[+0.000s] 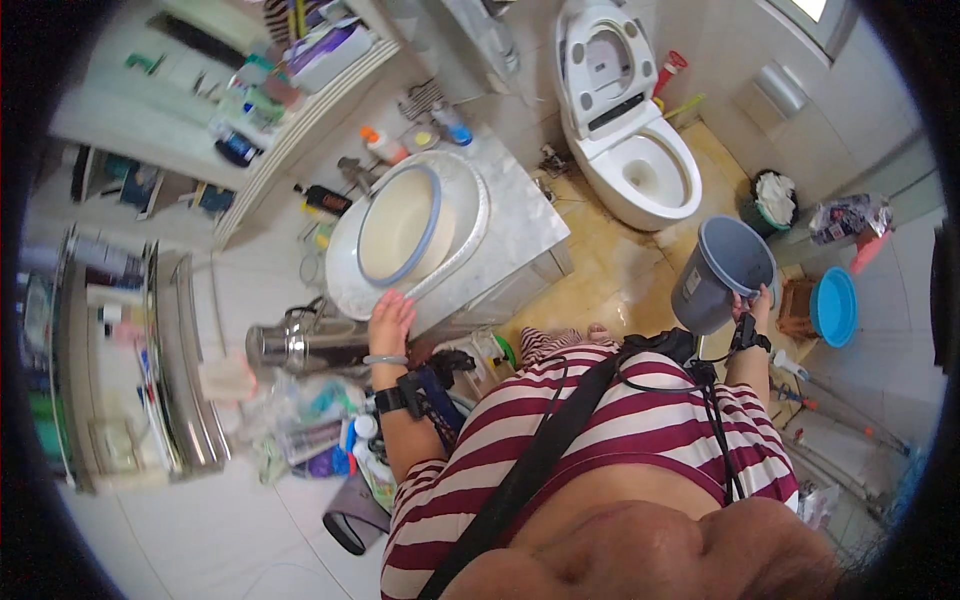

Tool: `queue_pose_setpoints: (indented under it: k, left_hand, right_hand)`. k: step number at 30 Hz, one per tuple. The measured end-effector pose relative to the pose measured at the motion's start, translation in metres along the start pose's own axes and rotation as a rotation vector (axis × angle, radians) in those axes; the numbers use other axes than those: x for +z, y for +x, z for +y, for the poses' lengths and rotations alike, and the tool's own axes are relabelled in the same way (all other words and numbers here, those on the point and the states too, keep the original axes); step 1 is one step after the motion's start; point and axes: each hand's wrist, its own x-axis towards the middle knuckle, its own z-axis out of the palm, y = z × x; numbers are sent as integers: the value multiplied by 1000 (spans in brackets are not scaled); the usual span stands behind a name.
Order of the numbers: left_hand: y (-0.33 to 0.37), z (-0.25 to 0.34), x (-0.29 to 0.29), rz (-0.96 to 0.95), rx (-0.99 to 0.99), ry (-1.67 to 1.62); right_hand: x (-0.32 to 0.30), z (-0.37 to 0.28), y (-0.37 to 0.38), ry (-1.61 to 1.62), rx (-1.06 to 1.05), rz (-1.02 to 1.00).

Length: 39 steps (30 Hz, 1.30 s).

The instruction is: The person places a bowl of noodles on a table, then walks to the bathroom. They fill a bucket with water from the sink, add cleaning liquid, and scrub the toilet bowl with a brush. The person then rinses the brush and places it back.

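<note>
The right hand (754, 303) clamps the bucket (703, 290) by its rim; the left hand (391, 320), fingers apart, is by the near edge of the sink (479, 215), a basin (400, 225) inside.

Left hand (391, 317) loosely outstretched, right hand (752, 303) curled, arms (408, 445) well apart

Maroon-and-white striped top (640, 432), black diagonal strap (536, 460), thin dark cables (717, 428), black wristbands (398, 397), pale grey bangle (385, 360)

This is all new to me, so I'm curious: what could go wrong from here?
The grey bucket might slip, as only the right hand grips its rim. The basin rests in the sink and could shift if the left hand, close by, bumps it.
</note>
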Motion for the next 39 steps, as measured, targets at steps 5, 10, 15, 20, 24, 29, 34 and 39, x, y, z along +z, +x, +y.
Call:
queue_pose_setpoints:
  k: [5, 10, 15, 20, 24, 29, 34, 39]
  left_hand:
    - [90, 49, -1, -38, 61, -153]
    - [205, 79, -15, -102, 91, -304]
    - [315, 83, 9, -59, 40, -395]
    - [390, 79, -5, 102, -55, -465]
    - [413, 67, -15, 41, 62, -607]
    - [406, 79, -8, -4, -28, -742]
    - [370, 93, 5, -19, -94, -919]
    - [377, 88, -18, -86, -83, -1155]
  right_hand:
    - [-47, 5, 13, -65, -208, 11]
    - [-40, 31, -54, 47, -199, 111]
    - [-115, 64, -80, -164, -508, 66]
    - [-47, 107, -179, 32, -159, 349]
    - [-21, 127, -214, 113, -180, 402]
    - [-132, 127, -146, 71, -263, 391]
    - [-70, 131, -151, 72, -425, 524]
    - [-40, 107, -117, 47, -364, 409]
